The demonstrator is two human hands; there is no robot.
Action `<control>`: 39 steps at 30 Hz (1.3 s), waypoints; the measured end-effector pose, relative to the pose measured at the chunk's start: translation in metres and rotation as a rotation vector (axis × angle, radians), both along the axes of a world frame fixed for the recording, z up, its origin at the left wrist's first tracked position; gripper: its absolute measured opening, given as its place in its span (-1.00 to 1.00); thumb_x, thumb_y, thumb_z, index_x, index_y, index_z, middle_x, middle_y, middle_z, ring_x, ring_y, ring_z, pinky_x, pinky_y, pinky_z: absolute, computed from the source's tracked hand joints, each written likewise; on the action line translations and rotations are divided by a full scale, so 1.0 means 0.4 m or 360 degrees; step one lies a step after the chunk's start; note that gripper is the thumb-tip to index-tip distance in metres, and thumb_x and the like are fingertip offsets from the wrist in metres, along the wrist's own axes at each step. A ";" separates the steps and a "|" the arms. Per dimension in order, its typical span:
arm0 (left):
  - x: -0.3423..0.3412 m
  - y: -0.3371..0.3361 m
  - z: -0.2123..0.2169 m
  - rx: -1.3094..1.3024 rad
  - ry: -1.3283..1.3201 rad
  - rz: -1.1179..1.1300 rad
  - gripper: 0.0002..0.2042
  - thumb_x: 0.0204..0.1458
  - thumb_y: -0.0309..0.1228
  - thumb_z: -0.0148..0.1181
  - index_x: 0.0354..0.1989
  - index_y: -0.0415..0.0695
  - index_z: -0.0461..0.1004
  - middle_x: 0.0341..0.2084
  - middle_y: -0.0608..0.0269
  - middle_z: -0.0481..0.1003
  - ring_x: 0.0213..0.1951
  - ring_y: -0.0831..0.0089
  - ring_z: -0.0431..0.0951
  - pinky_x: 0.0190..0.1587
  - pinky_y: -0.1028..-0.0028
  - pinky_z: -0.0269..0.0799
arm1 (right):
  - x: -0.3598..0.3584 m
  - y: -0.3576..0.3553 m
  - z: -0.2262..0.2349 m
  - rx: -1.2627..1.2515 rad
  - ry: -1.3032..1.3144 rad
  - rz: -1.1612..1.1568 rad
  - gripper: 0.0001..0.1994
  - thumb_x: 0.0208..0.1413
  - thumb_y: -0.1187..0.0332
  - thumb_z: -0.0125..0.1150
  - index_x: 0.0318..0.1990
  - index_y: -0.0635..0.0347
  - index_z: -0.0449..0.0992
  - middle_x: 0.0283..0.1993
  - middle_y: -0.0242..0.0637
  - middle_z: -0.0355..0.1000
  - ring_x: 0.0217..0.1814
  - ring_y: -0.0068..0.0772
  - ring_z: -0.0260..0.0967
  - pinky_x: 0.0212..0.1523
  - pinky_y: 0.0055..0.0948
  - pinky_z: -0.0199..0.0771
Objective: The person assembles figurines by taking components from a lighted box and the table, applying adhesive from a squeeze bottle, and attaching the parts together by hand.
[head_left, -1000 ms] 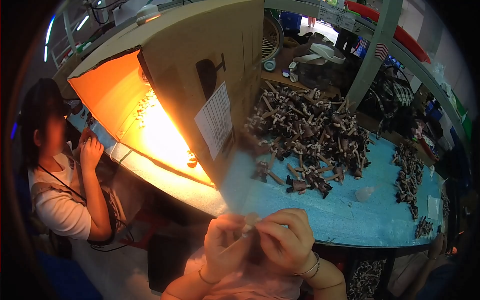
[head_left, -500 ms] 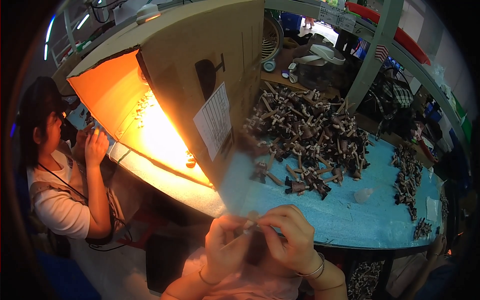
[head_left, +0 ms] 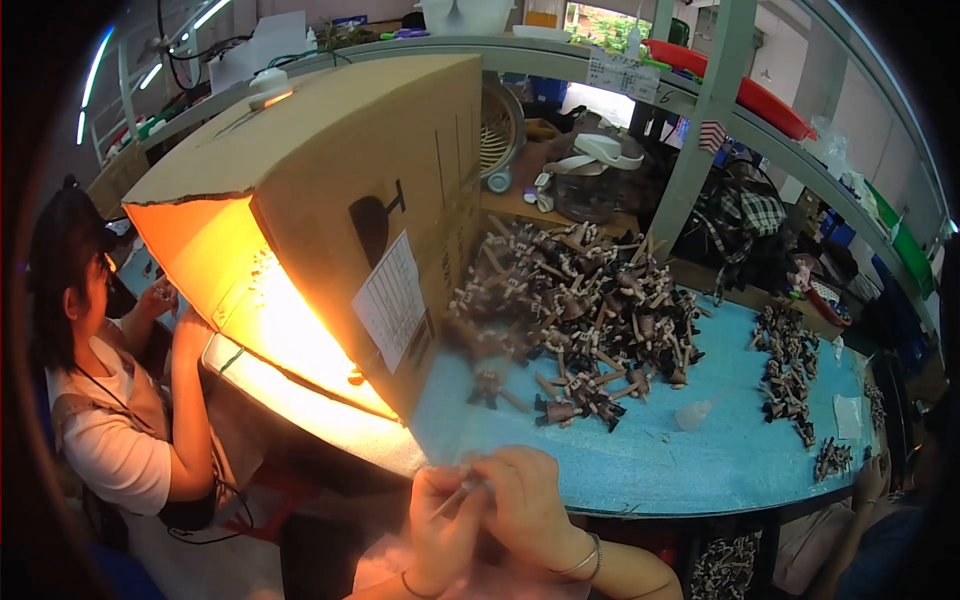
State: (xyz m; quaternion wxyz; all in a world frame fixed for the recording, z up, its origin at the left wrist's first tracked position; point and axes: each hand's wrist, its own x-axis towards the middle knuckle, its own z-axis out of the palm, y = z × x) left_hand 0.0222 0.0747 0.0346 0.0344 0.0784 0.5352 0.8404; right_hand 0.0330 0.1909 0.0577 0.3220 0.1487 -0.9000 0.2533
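Note:
My left hand [head_left: 438,525] and my right hand [head_left: 525,500] meet low in the middle of the view, in front of the blue tabletop [head_left: 610,470]. Between their fingertips is a small pale piece [head_left: 470,484], mostly covered, with a thin stick-like part near the left thumb. Its kind cannot be made out. Both hands are closed on it, the right one with its back turned up. Beyond them lies a large heap of small brown, black and cream figures [head_left: 600,330], many with tan stick-like parts.
A cardboard box [head_left: 330,170], glowing orange inside, stands left of the heap. A small translucent bottle [head_left: 692,414] lies on the table, with more small dark pieces [head_left: 787,370] to the right. A co-worker [head_left: 120,400] sits left; another person's hand [head_left: 872,478] is at the right edge.
The whole view has shifted, so box and heap sit farther left. My hands have drawn closer together, and the right has rolled over the piece. The left co-worker's hands have moved.

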 end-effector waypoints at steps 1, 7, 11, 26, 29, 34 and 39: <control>0.004 0.001 0.005 0.0020 -0.0015 -0.0026 -0.73 -0.07 -0.68 0.13 -0.23 -0.22 0.20 -0.25 0.21 0.33 -0.21 0.57 0.37 -0.16 0.58 0.35 | -0.001 0.004 -0.005 -0.0063 -0.0014 0.0010 -0.50 -0.31 0.48 0.26 -0.08 0.25 0.30 -0.11 -0.15 0.25 -0.06 -0.16 0.25 -0.05 -0.28 0.25; -0.051 -0.040 0.009 -0.0815 0.0945 0.0015 -0.31 -0.38 -0.16 0.48 -0.14 -0.23 0.21 -0.18 0.09 0.30 -0.18 0.33 0.38 -0.10 0.42 0.31 | 0.010 0.074 -0.005 -0.0632 -0.0274 0.0360 -0.42 -0.38 0.43 0.40 -0.09 0.23 0.30 -0.11 -0.15 0.24 -0.03 -0.13 0.22 -0.02 -0.30 0.24; -0.060 -0.053 0.040 -0.0950 0.1256 -0.0212 -0.30 -0.41 -0.16 0.50 -0.07 -0.26 0.33 -0.23 0.10 0.35 -0.20 0.33 0.39 -0.16 0.45 0.34 | 0.017 0.084 -0.017 -0.0838 -0.0349 0.0631 -0.44 -0.30 0.37 0.42 -0.08 0.24 0.30 -0.08 -0.16 0.24 -0.02 -0.18 0.22 0.01 -0.35 0.25; -0.064 -0.043 0.035 -0.0946 0.1201 -0.0189 -0.33 -0.41 -0.23 0.50 -0.08 -0.25 0.35 -0.25 0.12 0.38 -0.25 0.37 0.42 -0.16 0.45 0.35 | 0.020 0.088 -0.017 -0.0850 -0.0373 0.0554 -0.39 -0.30 0.17 0.42 -0.07 0.23 0.33 -0.08 -0.20 0.29 -0.06 -0.19 0.25 -0.02 -0.33 0.26; -0.064 -0.042 0.039 -0.1021 0.1149 -0.0236 -0.32 -0.41 -0.23 0.50 -0.06 -0.24 0.32 -0.19 0.09 0.41 -0.22 0.37 0.43 -0.15 0.44 0.35 | 0.030 0.090 -0.006 -0.0750 -0.0378 0.0491 -0.40 -0.27 0.16 0.39 -0.04 0.22 0.34 -0.07 -0.21 0.29 -0.05 -0.17 0.24 -0.01 -0.30 0.23; -0.057 -0.035 0.036 -0.1012 0.1019 -0.0221 -0.32 -0.41 -0.24 0.47 -0.04 -0.18 0.32 -0.17 0.13 0.45 -0.17 0.30 0.45 -0.10 0.39 0.31 | 0.029 0.097 -0.010 -0.0597 -0.0405 0.0413 -0.42 -0.25 0.17 0.37 -0.02 0.21 0.35 -0.09 -0.22 0.29 -0.07 -0.17 0.24 -0.03 -0.30 0.20; -0.053 -0.030 0.042 -0.1100 0.1000 -0.0257 -0.33 -0.40 -0.23 0.44 -0.02 -0.15 0.34 -0.18 0.18 0.45 -0.14 0.25 0.44 -0.07 0.34 0.26 | 0.041 0.093 -0.016 -0.0640 -0.0387 0.0321 -0.44 -0.27 0.21 0.38 -0.04 0.19 0.38 -0.18 -0.25 0.29 -0.16 -0.22 0.23 -0.11 -0.35 0.20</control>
